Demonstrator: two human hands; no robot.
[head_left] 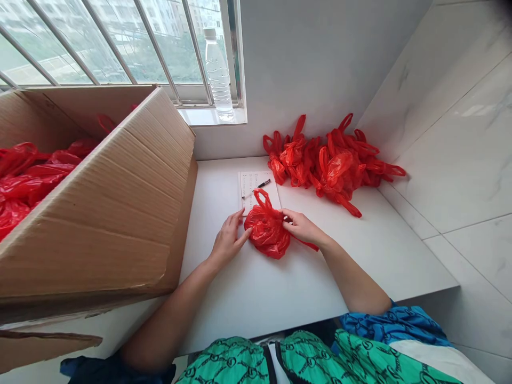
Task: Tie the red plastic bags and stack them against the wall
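A tied red plastic bag (pixel 267 230) lies on the white table (pixel 256 304) between my hands, one handle loop standing up at its top. My left hand (pixel 229 236) rests at the bag's left side, thumb and fingers apart, with the thumb touching the plastic. My right hand (pixel 301 226) has its fingers bent at the bag's right edge, pinching the red plastic. Just behind the bag are a sheet of paper (pixel 248 181) with writing on it and a black pen (pixel 262 184) lying across it. What the bag contains is hidden.
Several tied red bags (pixel 336 160) are heaped against the wall at the back right. On the left stands a large open cardboard box (pixel 132 213) with red bags (pixel 36 181) inside. A clear bottle (pixel 218 77) stands on the windowsill (pixel 200 116).
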